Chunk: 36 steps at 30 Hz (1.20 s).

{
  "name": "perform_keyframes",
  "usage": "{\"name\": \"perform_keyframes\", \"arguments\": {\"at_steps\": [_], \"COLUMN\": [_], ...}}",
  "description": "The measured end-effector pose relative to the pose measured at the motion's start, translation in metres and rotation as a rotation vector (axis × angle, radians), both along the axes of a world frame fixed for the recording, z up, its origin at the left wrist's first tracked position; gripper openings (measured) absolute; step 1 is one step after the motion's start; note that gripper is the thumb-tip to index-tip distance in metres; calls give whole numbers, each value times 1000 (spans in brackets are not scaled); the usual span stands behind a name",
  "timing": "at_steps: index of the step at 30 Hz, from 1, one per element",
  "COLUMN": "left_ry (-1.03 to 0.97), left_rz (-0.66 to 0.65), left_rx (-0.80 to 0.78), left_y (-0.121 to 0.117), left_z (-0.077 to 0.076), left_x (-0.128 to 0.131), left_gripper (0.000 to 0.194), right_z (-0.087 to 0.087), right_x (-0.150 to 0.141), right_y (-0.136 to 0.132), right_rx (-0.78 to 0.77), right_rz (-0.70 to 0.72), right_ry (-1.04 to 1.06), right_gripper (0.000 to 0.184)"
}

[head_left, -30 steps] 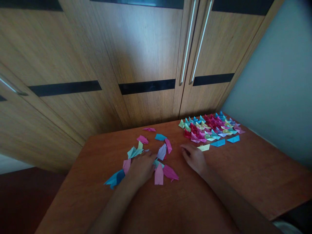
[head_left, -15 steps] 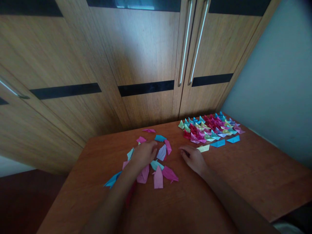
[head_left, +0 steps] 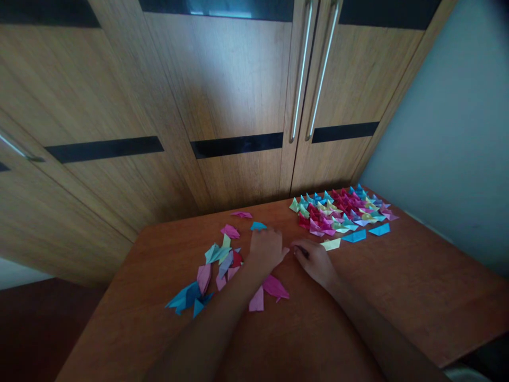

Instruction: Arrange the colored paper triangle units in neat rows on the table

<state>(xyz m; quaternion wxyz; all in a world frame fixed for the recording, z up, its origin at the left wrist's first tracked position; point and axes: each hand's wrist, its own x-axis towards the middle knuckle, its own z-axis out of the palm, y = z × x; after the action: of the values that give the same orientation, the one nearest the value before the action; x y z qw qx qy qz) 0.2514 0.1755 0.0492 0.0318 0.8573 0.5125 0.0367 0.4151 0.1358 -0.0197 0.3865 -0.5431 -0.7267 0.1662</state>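
Observation:
My left hand (head_left: 267, 247) reaches over the right part of a loose cluster of folded paper pieces. Its thumb stands apart, while the fingers bend down and their tips are hidden. Just beyond it is a blue paper piece (head_left: 258, 226); a magenta piece (head_left: 275, 287) and a pink one (head_left: 256, 300) lie below the wrist. My right hand (head_left: 317, 261) rests closed on the table, thumb side toward the left hand. Whether anything is inside its curled fingers is hidden. Near its knuckles lies a pale yellow folded paper boat (head_left: 331, 244).
Rows of small colourful paper boats (head_left: 338, 212) stand at the back right of the brown table (head_left: 318, 334). Two blue boats (head_left: 354, 236) sit in front. More folded pieces, including a blue one (head_left: 185, 298), lie at left. A wooden wardrobe (head_left: 234, 79) stands behind.
My left hand has moved right, from the middle of the loose pieces to above the lavender and pink ones, uncovering pieces on the left. The right hand stays almost where it was.

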Motion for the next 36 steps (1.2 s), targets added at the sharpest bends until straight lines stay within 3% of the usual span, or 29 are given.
{"name": "perform_keyframes", "arguments": {"at_steps": [6,12,17,23,28,30,33,36], "left_ry": [17,-74,-173,-257,-392,-521,-817,-1071], "left_rz": [8,-15,-61,-134,-263,-220,-55,78], "left_rx": [45,98,151,203,155,105,-29,-259], "left_y": [-7,-7,-12,-28,-44,-50,-55,-58], "left_z": [-8,-9,-4,7,13,13,8,-4], "left_x": [-20,-35,-37,-28,-22,-23,-29,-33], "left_gripper": [26,49,48,48,53,57,61,40], "right_z": [-1,-4,1,18,25,26,26,26], "right_x": [0,1,0,-11,-16,-16,-15,-17], "right_y": [0,1,-1,-11,-15,-16,-19,-22], "right_rx": [-9,-28,-39,-176,-265,-276,-281,-296], "right_rz": [-2,13,18,96,72,62,52,89], "right_ry": [15,41,98,386,619,697,771,778], "right_gripper": [24,24,22,25,27,28,27,25]}}
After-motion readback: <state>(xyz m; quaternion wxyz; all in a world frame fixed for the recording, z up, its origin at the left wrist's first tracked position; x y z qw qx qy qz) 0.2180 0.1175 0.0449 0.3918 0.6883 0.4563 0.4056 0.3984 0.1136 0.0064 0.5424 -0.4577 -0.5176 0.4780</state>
